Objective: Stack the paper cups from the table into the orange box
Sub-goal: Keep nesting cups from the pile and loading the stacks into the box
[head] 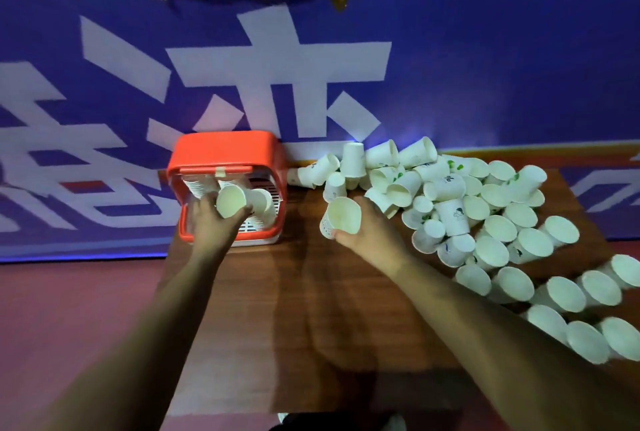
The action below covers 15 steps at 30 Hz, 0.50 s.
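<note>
My left hand (pixel 216 223) curls round a cup (pixel 231 201) at the orange box (pixel 227 157), its mouth tipped toward six o'clock, long axis running into the box. Push crooked and it may jam the nested stacks (pixel 195 188) (thin paper buckles). My right hand (pixel 367 226) pinches another cup (pixel 341 216), mouth up; the loose pile (pixel 485 219) sprawls toward three o'clock.

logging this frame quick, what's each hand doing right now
Left hand: closed on a paper cup, over the orange box.
Right hand: closed on another paper cup, above the table.
</note>
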{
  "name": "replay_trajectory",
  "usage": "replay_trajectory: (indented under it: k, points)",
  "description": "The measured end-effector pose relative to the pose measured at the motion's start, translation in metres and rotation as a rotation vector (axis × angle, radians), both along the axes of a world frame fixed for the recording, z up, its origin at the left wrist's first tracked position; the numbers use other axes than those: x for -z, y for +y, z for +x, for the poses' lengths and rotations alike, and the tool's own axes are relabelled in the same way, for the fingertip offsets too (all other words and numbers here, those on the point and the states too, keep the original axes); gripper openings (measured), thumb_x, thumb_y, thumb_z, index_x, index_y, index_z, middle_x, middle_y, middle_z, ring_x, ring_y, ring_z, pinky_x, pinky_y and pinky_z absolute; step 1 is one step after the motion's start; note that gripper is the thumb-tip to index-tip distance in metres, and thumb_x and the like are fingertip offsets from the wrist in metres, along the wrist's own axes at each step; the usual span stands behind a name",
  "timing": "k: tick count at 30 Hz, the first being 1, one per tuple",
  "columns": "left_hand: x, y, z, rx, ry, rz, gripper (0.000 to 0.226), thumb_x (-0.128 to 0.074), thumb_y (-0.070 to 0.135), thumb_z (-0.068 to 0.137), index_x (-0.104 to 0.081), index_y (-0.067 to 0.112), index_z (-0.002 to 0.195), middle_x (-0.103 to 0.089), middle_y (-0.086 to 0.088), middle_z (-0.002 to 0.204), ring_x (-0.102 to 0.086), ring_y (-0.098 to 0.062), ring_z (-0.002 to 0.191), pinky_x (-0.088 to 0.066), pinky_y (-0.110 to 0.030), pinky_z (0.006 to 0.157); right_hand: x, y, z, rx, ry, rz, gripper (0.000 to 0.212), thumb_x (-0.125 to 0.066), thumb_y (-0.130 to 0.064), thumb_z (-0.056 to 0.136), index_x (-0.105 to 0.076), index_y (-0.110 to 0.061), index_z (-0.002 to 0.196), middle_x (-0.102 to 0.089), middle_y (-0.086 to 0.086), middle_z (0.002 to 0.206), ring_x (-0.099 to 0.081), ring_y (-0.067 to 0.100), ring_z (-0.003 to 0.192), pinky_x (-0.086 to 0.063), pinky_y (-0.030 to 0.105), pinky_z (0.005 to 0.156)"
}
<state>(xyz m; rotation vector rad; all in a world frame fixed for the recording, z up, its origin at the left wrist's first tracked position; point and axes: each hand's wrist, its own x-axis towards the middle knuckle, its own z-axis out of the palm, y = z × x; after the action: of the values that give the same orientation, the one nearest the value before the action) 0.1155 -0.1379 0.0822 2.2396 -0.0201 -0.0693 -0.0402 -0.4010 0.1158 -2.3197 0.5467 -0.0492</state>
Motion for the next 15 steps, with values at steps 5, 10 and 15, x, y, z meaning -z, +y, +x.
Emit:
replay_trajectory:
  k: [5, 10, 15]
  points:
    - [0.002, 0.008, 0.032, 0.056, -0.018, -0.002, 0.077, -0.079, 0.057, 0.07, -0.052, 0.018, 0.13, -0.056, -0.009, 0.127, -0.053, -0.027, 0.119, -0.046, -0.044, 0.1, -0.004, 0.035, 0.05, 0.002, -0.025, 0.028, 0.079, -0.068, -0.06, 0.062, -0.048, -0.023, 0.128, -0.058, -0.002, 0.125, -0.057, 0.019, 0.113, -0.051, 0.04, 0.092]
    - [0.016, -0.003, 0.042, 0.221, -0.055, 0.122, 0.074, -0.084, 0.033, 0.073, -0.051, 0.005, 0.134, -0.046, -0.017, 0.137, -0.04, -0.036, 0.13, -0.034, -0.042, 0.107, -0.002, 0.051, 0.074, 0.078, -0.047, 0.03, 0.07, -0.079, -0.04, 0.074, -0.047, -0.014, 0.131, -0.055, 0.003, 0.13, -0.052, 0.021, 0.118, -0.042, 0.028, 0.091]
    - [0.037, -0.01, 0.055, 0.366, -0.016, 0.247, 0.078, -0.085, 0.037, 0.071, -0.052, 0.008, 0.135, -0.049, -0.018, 0.13, -0.045, -0.039, 0.121, -0.037, -0.044, 0.103, -0.001, 0.064, 0.089, 0.146, -0.125, 0.039, 0.073, -0.079, -0.037, 0.076, -0.043, -0.015, 0.136, -0.054, 0.003, 0.132, -0.051, 0.019, 0.118, -0.039, 0.023, 0.09]
